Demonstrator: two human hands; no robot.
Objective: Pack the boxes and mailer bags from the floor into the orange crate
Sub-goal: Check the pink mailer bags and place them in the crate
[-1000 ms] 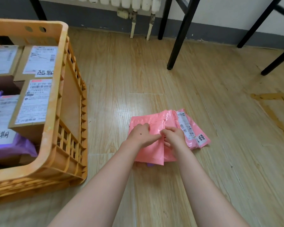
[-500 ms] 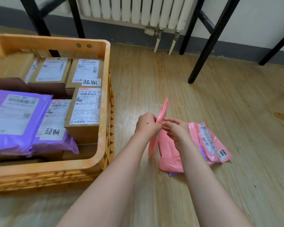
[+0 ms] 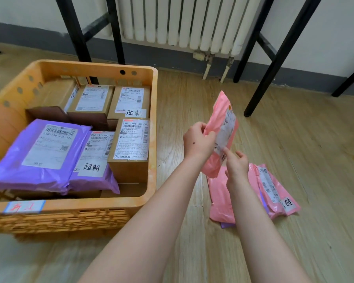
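Since half a second ago the pink mailer bag (image 3: 223, 123) has risen off the floor pile and turned its label to the camera. It stands upright, just right of the orange crate (image 3: 98, 68). The left hand (image 3: 198, 141) grips its left edge. The right hand (image 3: 236, 164) has let go, its fingers loose below; one fingertip may touch the bag. More pink bags (image 3: 272, 197) lie near right.

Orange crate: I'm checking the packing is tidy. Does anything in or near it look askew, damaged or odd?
Nothing looks damaged or spilled. Two purple mailer bags lie tilted on the boxes at the orange crate's near left. Pink mailer bags lie on the floor to its right; the left hand grips another pink mailer bag.
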